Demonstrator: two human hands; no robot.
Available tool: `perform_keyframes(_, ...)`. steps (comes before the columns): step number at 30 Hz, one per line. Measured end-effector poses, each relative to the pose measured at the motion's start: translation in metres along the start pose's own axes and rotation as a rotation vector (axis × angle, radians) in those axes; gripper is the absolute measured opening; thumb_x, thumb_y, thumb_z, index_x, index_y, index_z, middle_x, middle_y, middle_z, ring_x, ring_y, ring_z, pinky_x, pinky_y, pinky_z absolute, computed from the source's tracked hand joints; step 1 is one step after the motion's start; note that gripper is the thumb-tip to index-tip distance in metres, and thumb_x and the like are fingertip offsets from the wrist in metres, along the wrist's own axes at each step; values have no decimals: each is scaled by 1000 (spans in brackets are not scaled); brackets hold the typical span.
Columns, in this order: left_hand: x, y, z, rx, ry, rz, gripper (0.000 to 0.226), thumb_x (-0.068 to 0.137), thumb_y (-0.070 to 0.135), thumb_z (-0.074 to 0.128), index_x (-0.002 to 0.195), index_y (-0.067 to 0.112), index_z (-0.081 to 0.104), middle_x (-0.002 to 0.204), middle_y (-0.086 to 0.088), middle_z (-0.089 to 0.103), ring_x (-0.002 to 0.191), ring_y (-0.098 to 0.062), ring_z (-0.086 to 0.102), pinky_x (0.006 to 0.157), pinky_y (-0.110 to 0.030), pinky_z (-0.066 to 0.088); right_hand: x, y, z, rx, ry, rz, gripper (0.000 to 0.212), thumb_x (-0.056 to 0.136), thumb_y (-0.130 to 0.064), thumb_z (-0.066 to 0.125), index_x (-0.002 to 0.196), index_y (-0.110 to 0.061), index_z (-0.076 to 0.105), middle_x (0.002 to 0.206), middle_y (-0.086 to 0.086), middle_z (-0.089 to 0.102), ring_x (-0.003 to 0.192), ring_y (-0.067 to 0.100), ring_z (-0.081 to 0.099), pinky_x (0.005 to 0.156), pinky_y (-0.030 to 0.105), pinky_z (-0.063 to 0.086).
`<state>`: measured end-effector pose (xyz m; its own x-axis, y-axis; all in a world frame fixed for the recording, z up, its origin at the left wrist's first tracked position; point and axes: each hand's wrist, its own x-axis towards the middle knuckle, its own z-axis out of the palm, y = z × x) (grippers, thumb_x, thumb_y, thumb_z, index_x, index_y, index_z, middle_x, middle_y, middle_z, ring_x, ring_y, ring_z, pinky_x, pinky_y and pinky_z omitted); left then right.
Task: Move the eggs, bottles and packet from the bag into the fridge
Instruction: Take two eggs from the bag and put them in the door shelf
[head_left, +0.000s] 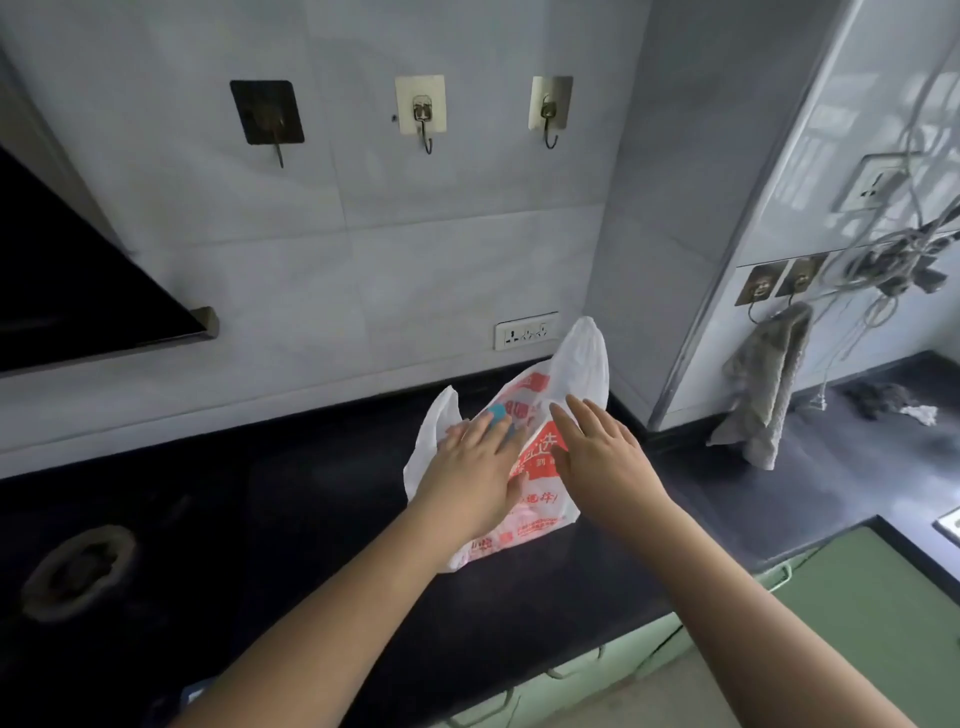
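I see a white bag (524, 483) with red print sitting on the black counter (291, 519), my left hand (475, 467) flat on it near a blue cap (500, 414), fingers straight, my right hand (597, 452) just over it, fingers straight too, holding nothing
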<state>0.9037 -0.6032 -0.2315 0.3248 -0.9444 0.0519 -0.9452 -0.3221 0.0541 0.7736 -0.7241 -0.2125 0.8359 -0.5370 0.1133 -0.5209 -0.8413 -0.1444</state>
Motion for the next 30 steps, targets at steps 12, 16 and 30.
perform_keyframes(12, 26, -34, 21, -37, -72, -95, 57, 103, 50, 22, 153, 24, 21, 160, -1, 28, 147, -22, 24, 120, -43, 19, 82, -12, 12, -48, -56, -118, 58, 93, -21, 59, 146, -18, 34, 157, 0, 28, 145, 20, 22, 117, 36, 16)
perform_keyframes(16, 28, -43, 23, -50, -42, -115, 51, 105, 43, 24, 152, 24, 27, 158, -2, 31, 145, -21, 27, 119, -41, 21, 111, -3, 15, -32, -114, -67, 48, 90, -15, 62, 135, -19, 47, 140, -1, 51, 127, 21, 48, 109, 36, 33)
perform_keyframes(30, 29, -53, 31, -148, 123, -293, 48, 99, 31, 52, 144, 24, 39, 151, 2, 40, 132, -14, 46, 97, -28, 48, 125, 66, 30, -118, -287, -132, 79, 87, -43, 65, 151, -22, 23, 158, 2, 24, 143, 23, 27, 111, 43, 29)
